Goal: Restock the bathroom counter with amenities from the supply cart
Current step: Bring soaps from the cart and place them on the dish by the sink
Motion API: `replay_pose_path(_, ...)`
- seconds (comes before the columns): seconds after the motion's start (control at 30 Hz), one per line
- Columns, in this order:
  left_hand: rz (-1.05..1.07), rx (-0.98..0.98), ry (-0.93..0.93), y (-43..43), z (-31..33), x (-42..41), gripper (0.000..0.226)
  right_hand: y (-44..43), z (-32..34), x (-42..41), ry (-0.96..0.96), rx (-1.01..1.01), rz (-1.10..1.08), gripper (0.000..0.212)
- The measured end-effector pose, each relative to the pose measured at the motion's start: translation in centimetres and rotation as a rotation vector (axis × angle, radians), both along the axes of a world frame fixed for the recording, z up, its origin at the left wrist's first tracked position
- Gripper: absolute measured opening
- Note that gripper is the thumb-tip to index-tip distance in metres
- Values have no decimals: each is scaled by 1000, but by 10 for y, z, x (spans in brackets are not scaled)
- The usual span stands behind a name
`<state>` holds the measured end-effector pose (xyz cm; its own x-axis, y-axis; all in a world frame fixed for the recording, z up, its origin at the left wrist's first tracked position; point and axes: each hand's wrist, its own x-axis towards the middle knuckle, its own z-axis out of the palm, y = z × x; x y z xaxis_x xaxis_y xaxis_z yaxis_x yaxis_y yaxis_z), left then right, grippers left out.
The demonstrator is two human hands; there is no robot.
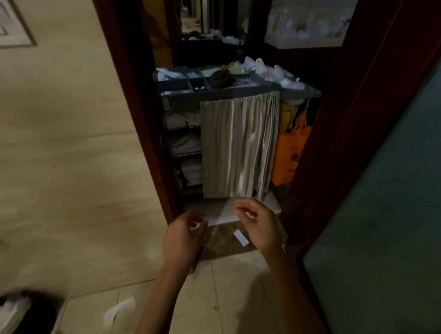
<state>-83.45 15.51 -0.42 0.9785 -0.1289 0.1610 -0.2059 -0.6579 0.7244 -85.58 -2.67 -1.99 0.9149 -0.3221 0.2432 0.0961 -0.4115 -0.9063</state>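
- The supply cart (178, 100) stands in the doorway at upper centre. Its long top tray (173, 86) runs left to right and tilts slightly down to the right.
- The tray holds small packets; they are too blurred to identify.
- A pleated curtain (237, 145) hangs over the cart's front, with an orange bag (290, 154) to its right.
- The left hand (184, 236) and right hand (258, 224) hover below the cart, fingers loosely curled and narrow, nothing plainly held.
- A white slip (241, 238) lies on the dark threshold between them, long axis diagonal.
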Motion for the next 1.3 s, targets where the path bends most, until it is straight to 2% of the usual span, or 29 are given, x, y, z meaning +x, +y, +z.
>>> replay_pose_path(0.4,-32,-4,84,-53,-9,84,18,-41,-15,88,-52,10,-22,17)
replay_pose_path(0.53,-32,9,138,-63,-16,115,18,-53,-14,120,116,91,60,14)
replay_pose_path(0.63,25,-12,125,-75,-25,151,18,-70,-19,151,87,74,26,17)
replay_pose_path(0.73,25,-45,110,-99,-34,193,19,-88,-23,190,107,57,44,14)
replay_pose_path(0.9,93,-147,126,-150,-35,270,21,-128,-14,267,167,9,127,24)
replay_pose_path(1.03,153,-201,90,-189,-26,328,20,-162,3,327,216,-3,178,14)
replay_pose_path(1.17,164,-260,47,-210,-17,361,21,-185,9,371,174,-34,219,20)
replay_pose_path(1.3,182,-309,42,-209,-18,382,23,-188,9,398,168,-37,276,17)
